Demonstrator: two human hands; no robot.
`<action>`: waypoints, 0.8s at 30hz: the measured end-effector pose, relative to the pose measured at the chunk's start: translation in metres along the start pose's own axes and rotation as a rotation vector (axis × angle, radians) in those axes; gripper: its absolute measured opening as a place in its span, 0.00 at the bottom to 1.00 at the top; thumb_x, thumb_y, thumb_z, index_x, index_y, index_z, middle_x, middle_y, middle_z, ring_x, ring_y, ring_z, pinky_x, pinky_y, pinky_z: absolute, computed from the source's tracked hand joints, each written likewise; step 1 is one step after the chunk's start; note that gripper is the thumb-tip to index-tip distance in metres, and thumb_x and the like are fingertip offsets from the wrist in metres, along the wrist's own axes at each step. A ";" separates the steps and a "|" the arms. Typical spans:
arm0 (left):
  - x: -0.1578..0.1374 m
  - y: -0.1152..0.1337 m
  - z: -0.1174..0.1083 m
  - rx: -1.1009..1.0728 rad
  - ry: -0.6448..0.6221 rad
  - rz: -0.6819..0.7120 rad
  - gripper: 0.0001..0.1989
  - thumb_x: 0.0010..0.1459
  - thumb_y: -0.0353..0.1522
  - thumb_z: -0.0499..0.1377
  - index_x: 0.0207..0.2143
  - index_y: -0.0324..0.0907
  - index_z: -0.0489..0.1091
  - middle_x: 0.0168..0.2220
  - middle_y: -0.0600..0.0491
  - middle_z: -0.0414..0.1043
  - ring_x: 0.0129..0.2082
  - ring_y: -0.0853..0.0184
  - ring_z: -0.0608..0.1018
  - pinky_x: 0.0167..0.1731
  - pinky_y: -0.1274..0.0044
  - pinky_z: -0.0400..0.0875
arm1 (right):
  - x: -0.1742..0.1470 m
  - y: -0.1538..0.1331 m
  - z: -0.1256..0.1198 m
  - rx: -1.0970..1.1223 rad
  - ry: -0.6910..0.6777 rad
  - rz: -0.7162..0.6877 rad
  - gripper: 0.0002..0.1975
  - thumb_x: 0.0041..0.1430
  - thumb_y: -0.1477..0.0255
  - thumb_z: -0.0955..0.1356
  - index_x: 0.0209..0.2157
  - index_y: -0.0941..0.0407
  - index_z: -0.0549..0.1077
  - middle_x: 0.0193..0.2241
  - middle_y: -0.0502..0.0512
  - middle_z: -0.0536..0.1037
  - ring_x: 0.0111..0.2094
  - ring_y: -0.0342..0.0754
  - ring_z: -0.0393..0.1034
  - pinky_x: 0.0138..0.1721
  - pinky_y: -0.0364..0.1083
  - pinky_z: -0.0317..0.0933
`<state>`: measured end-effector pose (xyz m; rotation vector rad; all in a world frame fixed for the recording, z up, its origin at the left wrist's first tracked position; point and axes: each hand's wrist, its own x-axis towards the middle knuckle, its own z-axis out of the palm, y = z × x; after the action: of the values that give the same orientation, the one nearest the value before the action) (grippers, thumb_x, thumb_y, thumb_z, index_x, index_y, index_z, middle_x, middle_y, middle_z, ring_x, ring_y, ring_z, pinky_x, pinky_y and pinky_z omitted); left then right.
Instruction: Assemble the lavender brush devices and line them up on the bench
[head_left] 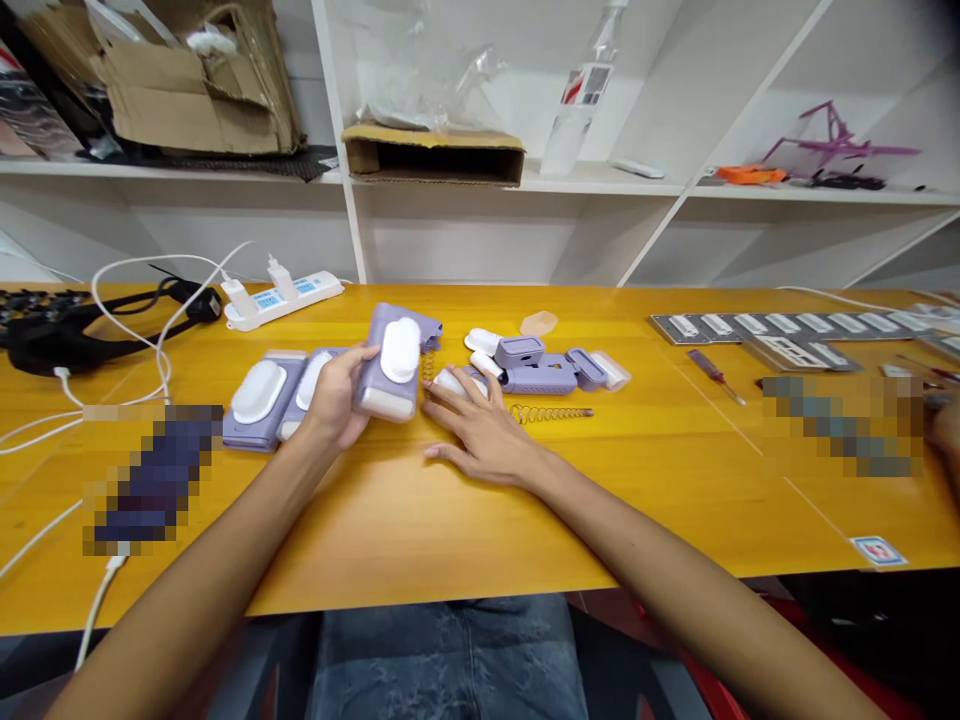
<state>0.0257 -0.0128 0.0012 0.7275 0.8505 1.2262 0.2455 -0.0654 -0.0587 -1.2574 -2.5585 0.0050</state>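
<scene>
bright, even light | pale sheen on table (390,530) | wide-angle stretch at edges | top-right corner dark | two patches pixelated

Three purple-and-white units (400,350) are showing: one in the left hand (341,402), two beside it. Two springs (553,413) are lying near the right hand (484,428), one screwdriver (709,369) farther right.

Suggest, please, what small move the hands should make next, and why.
Probably close the right hand around the small white piece under it: that hand already lies over the piece, fairly flat, while the left hand grips a purple case with a white oval pad.
</scene>
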 end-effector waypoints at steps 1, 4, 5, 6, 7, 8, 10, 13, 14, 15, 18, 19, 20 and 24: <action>0.000 0.000 -0.001 0.035 -0.007 -0.009 0.21 0.53 0.34 0.71 0.48 0.36 0.76 0.35 0.50 0.83 0.34 0.59 0.86 0.33 0.74 0.81 | 0.000 0.001 -0.001 -0.004 0.004 0.009 0.34 0.76 0.45 0.60 0.69 0.53 0.71 0.75 0.62 0.65 0.78 0.76 0.44 0.73 0.80 0.36; 0.000 -0.004 -0.004 0.184 0.007 -0.025 0.41 0.50 0.35 0.78 0.63 0.38 0.67 0.40 0.48 0.84 0.34 0.61 0.86 0.31 0.76 0.79 | -0.001 0.004 -0.001 -0.020 0.024 0.030 0.30 0.78 0.50 0.61 0.64 0.56 0.75 0.72 0.65 0.69 0.77 0.75 0.48 0.72 0.75 0.47; 0.000 -0.006 -0.005 0.221 0.011 -0.029 0.47 0.49 0.35 0.79 0.67 0.39 0.63 0.43 0.46 0.85 0.36 0.61 0.86 0.31 0.76 0.79 | -0.001 0.005 -0.001 -0.026 0.034 0.033 0.28 0.78 0.51 0.61 0.63 0.57 0.75 0.71 0.66 0.69 0.76 0.75 0.49 0.72 0.73 0.50; 0.000 -0.008 -0.006 0.254 0.006 -0.031 0.51 0.47 0.35 0.80 0.69 0.40 0.60 0.47 0.45 0.84 0.38 0.60 0.87 0.32 0.76 0.80 | -0.001 0.005 0.000 -0.032 0.043 0.033 0.27 0.78 0.53 0.62 0.63 0.58 0.75 0.71 0.67 0.70 0.76 0.75 0.50 0.71 0.72 0.51; 0.000 -0.010 -0.006 0.283 -0.002 -0.029 0.53 0.47 0.35 0.81 0.70 0.41 0.59 0.50 0.43 0.84 0.40 0.60 0.87 0.34 0.75 0.80 | -0.001 0.005 0.000 -0.036 0.050 0.031 0.27 0.77 0.54 0.64 0.63 0.59 0.75 0.70 0.68 0.70 0.75 0.75 0.51 0.71 0.71 0.52; 0.000 -0.013 -0.007 0.316 -0.005 -0.020 0.53 0.47 0.36 0.81 0.70 0.41 0.59 0.54 0.42 0.82 0.43 0.59 0.87 0.36 0.75 0.80 | -0.001 0.005 0.001 -0.039 0.055 0.030 0.27 0.77 0.54 0.65 0.63 0.60 0.75 0.70 0.69 0.70 0.75 0.76 0.51 0.71 0.71 0.52; 0.000 -0.019 -0.009 0.429 0.005 0.026 0.49 0.49 0.41 0.80 0.69 0.42 0.63 0.60 0.39 0.79 0.51 0.57 0.86 0.43 0.74 0.81 | -0.002 0.005 0.003 -0.043 0.066 0.030 0.28 0.76 0.54 0.65 0.64 0.60 0.74 0.70 0.69 0.70 0.74 0.76 0.53 0.71 0.72 0.53; 0.000 -0.029 -0.012 0.782 -0.018 0.202 0.45 0.52 0.47 0.76 0.67 0.41 0.67 0.66 0.34 0.73 0.66 0.46 0.78 0.63 0.60 0.75 | -0.002 0.004 0.004 -0.040 0.091 0.027 0.28 0.77 0.54 0.64 0.64 0.59 0.74 0.69 0.69 0.71 0.74 0.77 0.53 0.70 0.72 0.54; 0.000 -0.032 -0.013 0.937 -0.046 0.285 0.45 0.54 0.48 0.75 0.68 0.40 0.67 0.69 0.33 0.69 0.71 0.43 0.72 0.69 0.56 0.68 | -0.003 0.003 0.005 -0.037 0.098 0.025 0.28 0.77 0.53 0.63 0.64 0.59 0.74 0.69 0.69 0.71 0.73 0.76 0.53 0.70 0.73 0.54; -0.002 -0.034 -0.014 1.078 -0.068 0.370 0.45 0.55 0.49 0.74 0.69 0.38 0.66 0.72 0.32 0.65 0.74 0.41 0.66 0.73 0.52 0.61 | -0.003 0.003 0.005 -0.033 0.104 0.023 0.28 0.77 0.54 0.64 0.64 0.58 0.74 0.69 0.69 0.71 0.73 0.76 0.53 0.69 0.73 0.54; -0.007 -0.038 -0.017 1.395 -0.197 0.621 0.44 0.62 0.47 0.69 0.73 0.36 0.62 0.79 0.31 0.51 0.79 0.40 0.54 0.76 0.48 0.53 | -0.003 0.003 0.005 -0.027 0.114 0.032 0.25 0.77 0.55 0.64 0.62 0.57 0.76 0.69 0.68 0.72 0.73 0.76 0.54 0.68 0.73 0.55; -0.009 -0.039 -0.018 1.471 -0.257 0.684 0.41 0.64 0.45 0.67 0.73 0.37 0.62 0.79 0.33 0.50 0.80 0.40 0.53 0.76 0.47 0.53 | -0.003 0.002 0.005 -0.029 0.116 0.034 0.23 0.78 0.56 0.63 0.60 0.57 0.76 0.68 0.68 0.73 0.73 0.75 0.54 0.68 0.73 0.55; -0.011 -0.039 -0.018 1.536 -0.311 0.731 0.36 0.66 0.42 0.65 0.72 0.39 0.64 0.79 0.36 0.51 0.80 0.40 0.53 0.76 0.47 0.53 | -0.003 0.002 0.005 -0.033 0.117 0.036 0.23 0.78 0.57 0.63 0.59 0.57 0.77 0.67 0.68 0.74 0.73 0.75 0.54 0.68 0.72 0.56; -0.014 -0.039 -0.019 1.709 -0.382 0.813 0.22 0.69 0.32 0.57 0.63 0.36 0.72 0.73 0.36 0.65 0.77 0.42 0.62 0.76 0.49 0.55 | -0.003 0.001 0.005 -0.053 0.134 0.039 0.22 0.77 0.56 0.64 0.58 0.57 0.77 0.64 0.69 0.75 0.72 0.75 0.56 0.68 0.72 0.56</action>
<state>0.0267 -0.0336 -0.0393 2.7732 1.2094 0.6704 0.2469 -0.0665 -0.0643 -1.2808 -2.4345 -0.1351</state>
